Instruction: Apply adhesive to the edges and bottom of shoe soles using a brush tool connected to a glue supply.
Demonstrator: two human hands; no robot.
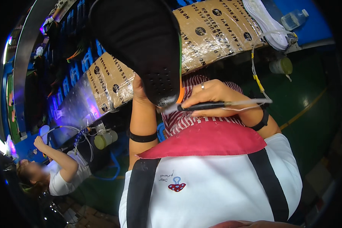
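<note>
While the left hand meets the black insole in front of the cardboard, its fingers are mostly hidden and closure cannot be determined; a weak hold could permit tilting. Rightward, the right hand closes its fingers around the brush; drag from the tube could smear the orange edge.

Passage is clear above the cardboard sheet, between the black insole and the yellow-taped tube. The insole obstructs the left hand ahead. The brush in the right hand bars the insole's near end.
</note>
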